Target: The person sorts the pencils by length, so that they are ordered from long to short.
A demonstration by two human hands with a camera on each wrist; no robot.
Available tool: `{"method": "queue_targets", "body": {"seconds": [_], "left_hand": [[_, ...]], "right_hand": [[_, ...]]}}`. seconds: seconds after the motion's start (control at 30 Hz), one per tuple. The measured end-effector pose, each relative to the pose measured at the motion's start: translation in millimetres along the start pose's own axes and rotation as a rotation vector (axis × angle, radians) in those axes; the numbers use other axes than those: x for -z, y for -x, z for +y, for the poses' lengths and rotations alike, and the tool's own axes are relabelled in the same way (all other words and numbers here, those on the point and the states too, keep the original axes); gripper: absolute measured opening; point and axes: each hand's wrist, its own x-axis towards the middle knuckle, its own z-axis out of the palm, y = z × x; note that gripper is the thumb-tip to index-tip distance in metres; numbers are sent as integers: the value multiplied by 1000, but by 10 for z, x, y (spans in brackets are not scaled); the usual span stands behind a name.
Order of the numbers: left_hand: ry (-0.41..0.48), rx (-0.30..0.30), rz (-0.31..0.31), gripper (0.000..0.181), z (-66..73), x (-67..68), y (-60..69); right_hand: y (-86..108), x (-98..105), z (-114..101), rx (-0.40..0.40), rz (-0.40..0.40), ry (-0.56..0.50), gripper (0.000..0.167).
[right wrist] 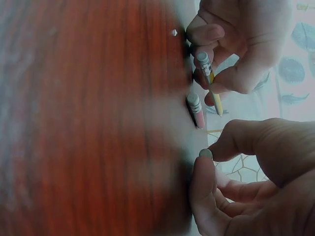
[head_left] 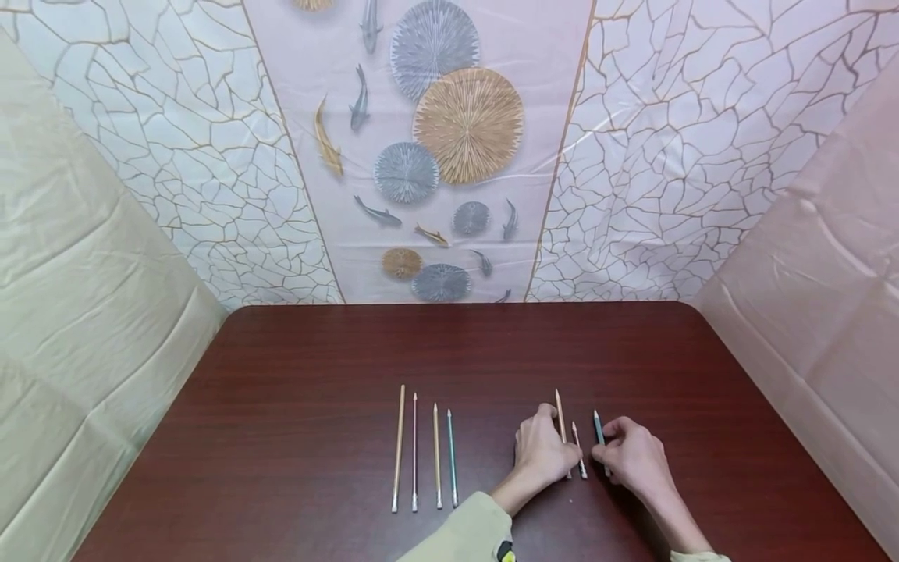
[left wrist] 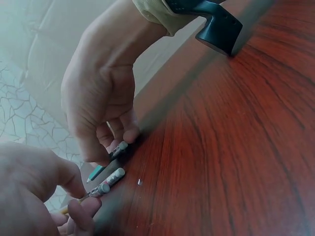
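Toward the right of the table, my left hand [head_left: 542, 446] pinches a yellow pencil [head_left: 559, 410] between thumb and fingers. The right wrist view shows that pencil's eraser end [right wrist: 203, 57] sticking out of the grip. My right hand [head_left: 635, 455] pinches a short teal pencil [head_left: 598, 425], its tip pointing away from me. Only the end of its eraser [right wrist: 205, 154] shows between thumb and finger in the right wrist view. Between the hands a short pink pencil [head_left: 575, 432] lies on the table, close to the left thumb; whether they touch I cannot tell.
Left of my hands several longer pencils lie in a row: a light wooden one [head_left: 399, 445], a dark pink one [head_left: 415, 449], a yellow one [head_left: 437, 453] and a teal one [head_left: 452, 453]. A small white crumb [left wrist: 140, 182] lies on the dark red table [head_left: 316, 367].
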Motion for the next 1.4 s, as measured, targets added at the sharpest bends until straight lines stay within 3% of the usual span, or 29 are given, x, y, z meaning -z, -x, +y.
{"method": "queue_targets", "body": {"seconds": [0.4,0.63,1.4], "left_hand": [[34,-36,22,37,-18,35,53],[40,-23,10,43,-31,76,65],[68,-35,-27,49,-148,460,107]], "right_hand": [[29,22,14,-28,9,-81,36],[40,20,1,-39,10,-138,43],[136,-46,-341,-3,-77,-378,48]]}}
